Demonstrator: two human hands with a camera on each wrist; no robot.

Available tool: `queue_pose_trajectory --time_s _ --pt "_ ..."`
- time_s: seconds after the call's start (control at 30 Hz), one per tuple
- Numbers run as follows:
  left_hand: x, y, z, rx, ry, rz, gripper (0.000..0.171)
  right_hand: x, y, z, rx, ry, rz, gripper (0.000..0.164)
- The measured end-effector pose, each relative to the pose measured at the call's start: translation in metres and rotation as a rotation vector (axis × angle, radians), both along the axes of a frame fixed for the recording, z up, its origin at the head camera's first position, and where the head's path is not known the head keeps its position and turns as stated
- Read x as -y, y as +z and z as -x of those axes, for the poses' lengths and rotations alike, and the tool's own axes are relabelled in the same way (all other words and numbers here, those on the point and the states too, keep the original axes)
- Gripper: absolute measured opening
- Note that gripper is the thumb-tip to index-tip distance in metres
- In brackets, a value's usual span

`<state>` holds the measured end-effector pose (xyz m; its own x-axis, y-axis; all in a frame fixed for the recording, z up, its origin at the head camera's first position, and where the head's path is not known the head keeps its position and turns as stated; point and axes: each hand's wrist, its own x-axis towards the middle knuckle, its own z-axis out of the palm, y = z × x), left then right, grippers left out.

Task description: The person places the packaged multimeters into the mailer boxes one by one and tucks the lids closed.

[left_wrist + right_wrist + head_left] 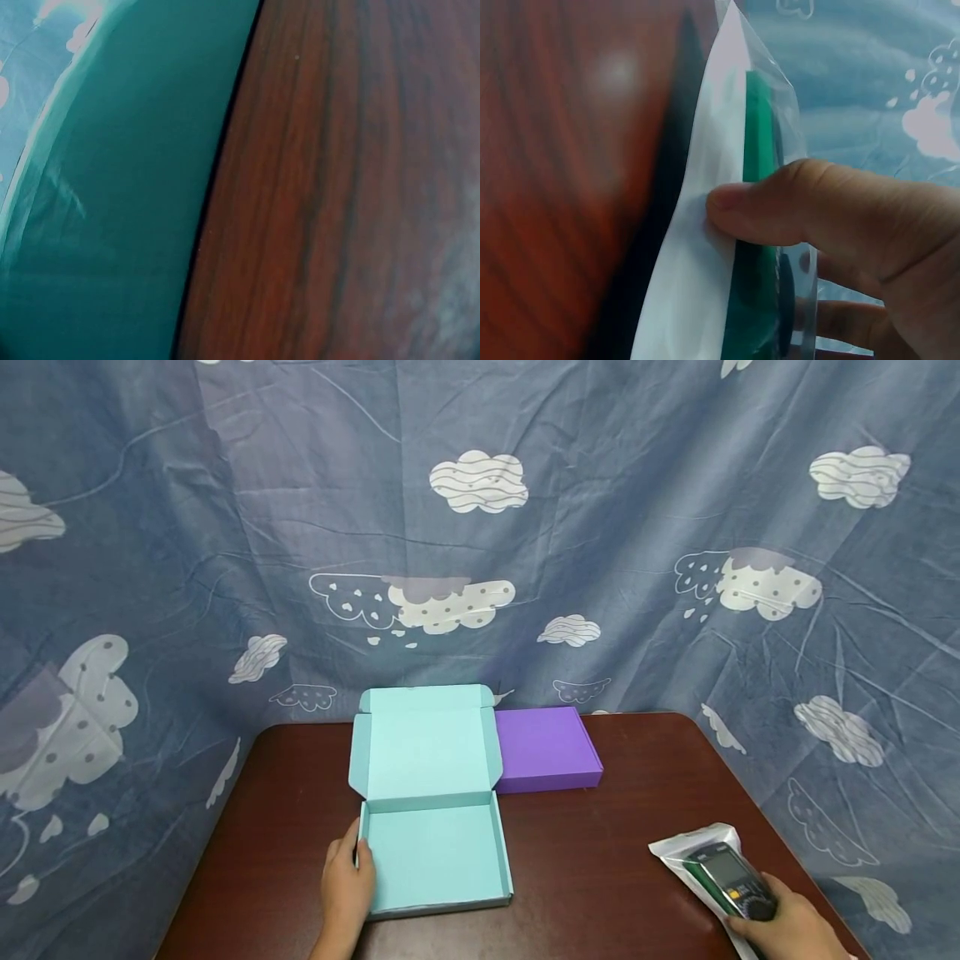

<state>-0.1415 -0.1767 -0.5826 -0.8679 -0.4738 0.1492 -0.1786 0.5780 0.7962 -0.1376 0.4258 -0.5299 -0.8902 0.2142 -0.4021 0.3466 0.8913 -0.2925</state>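
Note:
A light teal cardboard box [438, 860] lies on the table with its lid [427, 752] folded back. My left hand [347, 881] is at the box's left wall, thumb over the rim and fingers along the outside. At the right, my right hand [795, 927] grips a digital multimeter [727, 877] in a clear plastic bag with a white back [678, 843]. A green part [759, 142] shows along its side. In the right wrist view the thumb presses the white side, with fingers behind. The left hand is outside the left wrist view.
A closed purple box [547, 752] lies behind and right of the teal one. The brown wooden table [592, 860] reaches back to a blue curtain [637, 510] with white cloud prints, which also hangs along both sides.

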Motion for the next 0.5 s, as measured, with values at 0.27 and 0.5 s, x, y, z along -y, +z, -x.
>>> queue_pose_trajectory --time_s 0.27,0.5 --pt "0.0 -0.003 0.0 -0.006 -0.002 -0.012 0.043 0.038 0.018 0.002 -0.08 0.057 -0.012 0.122" --pt "0.0 -0.003 0.001 -0.017 0.001 -0.008 0.042 0.082 0.032 0.011 -0.164 0.138 0.012 0.115"
